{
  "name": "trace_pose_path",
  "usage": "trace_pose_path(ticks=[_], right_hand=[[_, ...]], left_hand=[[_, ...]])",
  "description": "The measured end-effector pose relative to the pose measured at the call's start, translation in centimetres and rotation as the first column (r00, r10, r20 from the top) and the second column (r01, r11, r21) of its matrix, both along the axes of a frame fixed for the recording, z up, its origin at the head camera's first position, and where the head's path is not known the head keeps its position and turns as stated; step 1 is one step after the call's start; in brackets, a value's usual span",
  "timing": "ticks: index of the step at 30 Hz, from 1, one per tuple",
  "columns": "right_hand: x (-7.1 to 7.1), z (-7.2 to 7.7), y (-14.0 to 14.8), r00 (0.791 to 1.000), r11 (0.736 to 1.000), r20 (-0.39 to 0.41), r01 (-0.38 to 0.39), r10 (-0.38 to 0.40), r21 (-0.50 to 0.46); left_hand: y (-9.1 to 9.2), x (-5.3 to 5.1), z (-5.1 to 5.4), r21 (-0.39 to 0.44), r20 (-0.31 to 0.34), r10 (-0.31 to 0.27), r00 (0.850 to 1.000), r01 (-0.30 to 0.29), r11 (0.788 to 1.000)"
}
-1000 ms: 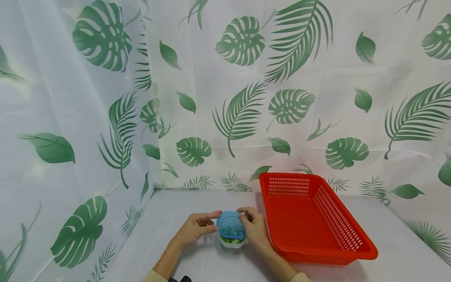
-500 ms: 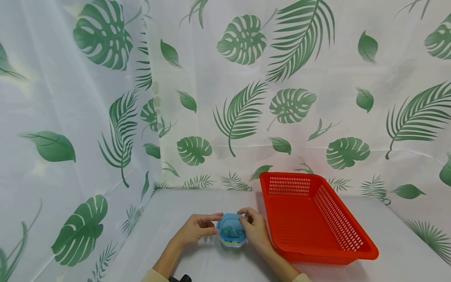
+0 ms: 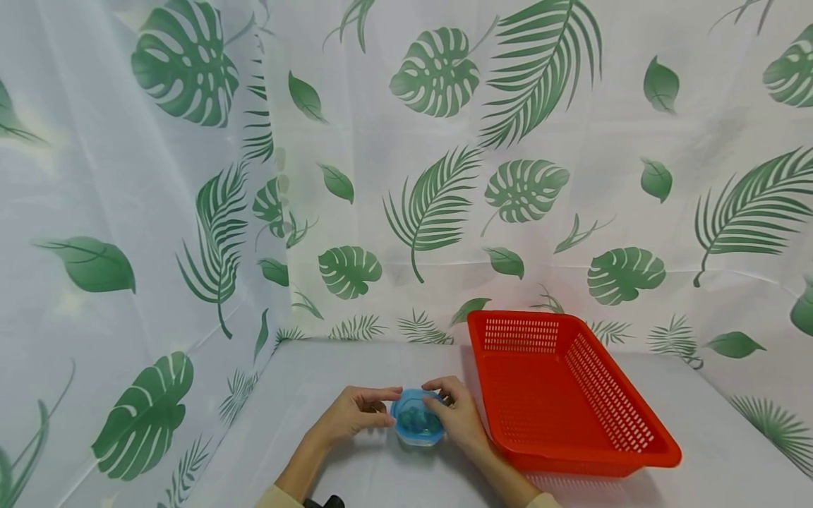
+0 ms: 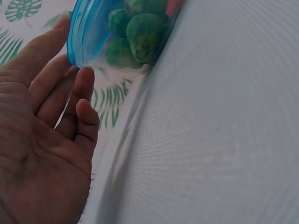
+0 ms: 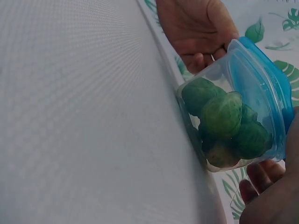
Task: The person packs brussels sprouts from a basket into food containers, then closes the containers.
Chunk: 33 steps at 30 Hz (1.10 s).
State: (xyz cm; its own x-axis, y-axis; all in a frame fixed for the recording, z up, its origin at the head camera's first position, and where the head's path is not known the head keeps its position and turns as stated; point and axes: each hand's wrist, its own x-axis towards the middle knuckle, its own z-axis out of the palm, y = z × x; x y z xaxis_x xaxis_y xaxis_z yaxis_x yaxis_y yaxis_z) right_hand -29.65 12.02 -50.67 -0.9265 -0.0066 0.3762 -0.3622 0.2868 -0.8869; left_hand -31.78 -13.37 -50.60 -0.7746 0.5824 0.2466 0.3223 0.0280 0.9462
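A small clear plastic food container [image 5: 212,72] stands on the table in front of the person. Inside are several Brussels sprouts [image 5: 222,114]. Its blue see-through lid [image 3: 416,399] lies over the top; whether it is sealed all round cannot be seen. At the lid's left side, the left hand [image 3: 351,411] holds the edge between index finger and thumb, its other fingers loosely curled below the rim [image 4: 72,35]. From the right, the right hand [image 3: 460,416] grips the lid, with the thumb on its top and the fingers at the back edge, partly hidden.
A large red perforated basket [image 3: 540,395] stands close to the right forearm. White cloth covers the table [image 3: 330,360]. Leaf-patterned sheets [image 3: 444,212] hang behind and at the left. A small black object [image 3: 333,502] shows at the bottom edge.
The lid has come down and forward over the container's front, covering the sprouts that showed beneath it. The right thumb has shifted left onto the lid's top; the left hand has barely moved.
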Motion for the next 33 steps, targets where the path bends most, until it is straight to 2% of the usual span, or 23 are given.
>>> trace_pose_path(ticks=[5, 7, 15, 24, 33], right_hand=[[0.01, 0.11, 0.11, 0.988, 0.996, 0.128, -0.089, 0.088, 0.001], [0.02, 0.16, 0.16, 0.983, 0.994, 0.146, -0.112, 0.11, 0.003], [0.08, 0.22, 0.17, 0.975, 0.987, 0.155, -0.156, 0.16, -0.041], [0.16, 0.46, -0.04, 0.966, 0.981, 0.182, -0.167, 0.182, -0.095], [0.01, 0.54, 0.03, 0.962, 0.979, 0.196, -0.168, 0.187, -0.112]], left_hand=[[0.12, 0.11, 0.26, -0.032, -0.022, -0.001, 1.0, 0.0, 0.999], [0.22, 0.14, 0.35, -0.057, -0.015, -0.001, 1.0, 0.0, 0.998], [0.42, 0.26, 0.38, -0.093, 0.062, -0.001, 0.998, 0.007, 0.996], [0.44, 0.39, 0.34, -0.132, 0.066, 0.046, 0.997, -0.037, 0.991], [0.54, 0.52, 0.52, -0.142, 0.074, 0.054, 0.996, -0.043, 0.989]])
